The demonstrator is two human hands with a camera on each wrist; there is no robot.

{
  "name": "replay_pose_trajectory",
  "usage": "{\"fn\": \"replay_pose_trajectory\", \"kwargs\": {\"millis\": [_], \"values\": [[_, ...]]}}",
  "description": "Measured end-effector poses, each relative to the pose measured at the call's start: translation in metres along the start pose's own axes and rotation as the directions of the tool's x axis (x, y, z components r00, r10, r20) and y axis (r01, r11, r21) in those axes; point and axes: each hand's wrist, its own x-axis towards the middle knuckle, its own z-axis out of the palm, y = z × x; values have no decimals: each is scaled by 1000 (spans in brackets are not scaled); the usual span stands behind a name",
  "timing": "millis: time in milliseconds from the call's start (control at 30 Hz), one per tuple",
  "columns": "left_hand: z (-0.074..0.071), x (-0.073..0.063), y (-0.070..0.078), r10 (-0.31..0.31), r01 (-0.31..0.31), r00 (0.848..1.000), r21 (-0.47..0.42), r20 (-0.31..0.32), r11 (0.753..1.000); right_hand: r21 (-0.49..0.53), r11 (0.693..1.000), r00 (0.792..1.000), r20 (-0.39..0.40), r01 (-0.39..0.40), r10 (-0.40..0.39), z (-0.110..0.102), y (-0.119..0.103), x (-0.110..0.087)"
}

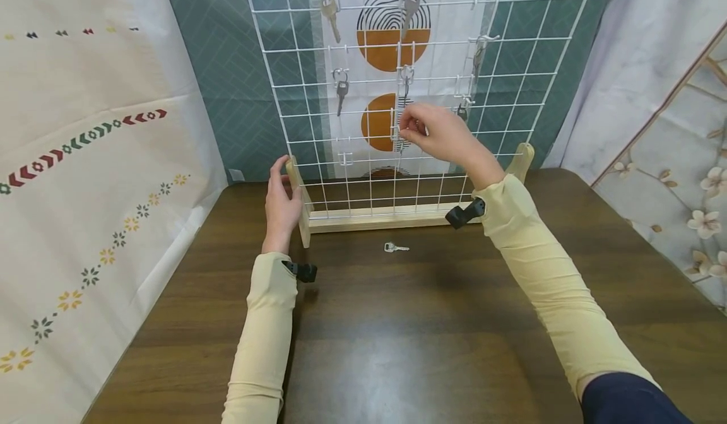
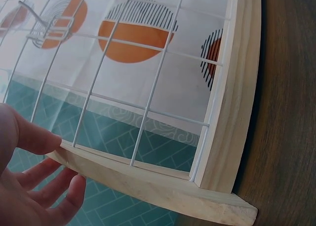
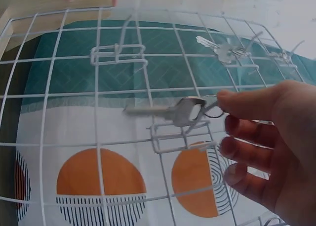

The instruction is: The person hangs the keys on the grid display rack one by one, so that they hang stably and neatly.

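My right hand (image 1: pixel 440 130) is raised at the middle of a white wire grid rack (image 1: pixel 324 140). In the right wrist view, its thumb and fingers pinch the ring of a silver key (image 3: pixel 185 112), right at a wire hook (image 3: pixel 185 137) on the grid. The key points away from the fingertips. My left hand (image 1: pixel 283 206) grips the top of the left wooden post (image 1: pixel 305 228) of the rack's stand, thumb on one side and fingers on the other. A loose key (image 1: pixel 396 247) lies flat on the table below the rack.
Several keys hang from hooks higher up, such as a brass-toned key (image 1: pixel 330 11) and a smaller dark key (image 1: pixel 342 93). A bare hook (image 1: pixel 344 158) sits at lower left. The stand's wooden base bar (image 1: pixel 375 222) crosses the brown table (image 1: pixel 369 335). Patterned cloths hang around.
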Motion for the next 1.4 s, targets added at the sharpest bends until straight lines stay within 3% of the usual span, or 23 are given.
{"fn": "replay_pose_trajectory", "kwargs": {"millis": [267,333,433,533,600,667,733,867,967,1067,1133,1400], "values": [[0,-1,-3,-9,9,1000,9,7,1000,90,990,981,166,-111,95,-5,9,11],[0,-2,-4,-11,11,1000,10,7,1000,90,991,986,144,-95,82,-3,8,9],[0,-2,-5,-13,13,1000,8,6,1000,84,995,998,43,-59,56,5,3,0],[0,-2,-5,-12,12,1000,9,6,1000,119,992,997,-62,-44,51,21,-5,-20],[0,-1,-5,-7,7,1000,10,7,1000,161,986,996,-70,-43,55,36,-10,-36],[0,1,-4,3,-3,1000,10,7,1000,199,979,999,-8,-45,47,54,-11,-51],[-1,2,-3,13,-13,1000,11,2,1000,217,975,993,113,-52,28,75,-10,-63],[-2,5,-1,24,-24,1000,15,-10,1000,173,983,937,349,-59,-5,119,3,-73],[-2,5,-1,16,-16,1000,19,-6,1000,157,986,897,441,-58,-18,145,15,-78],[-2,3,-2,6,-6,1000,19,2,1000,169,984,868,495,-60,-32,159,23,-84],[-1,3,-2,1,-1,1000,18,5,1000,166,985,860,507,-44,-47,166,28,-88],[1,3,-3,0,0,1000,15,1,1000,94,995,879,477,-40,-10,174,32,-91]]}}
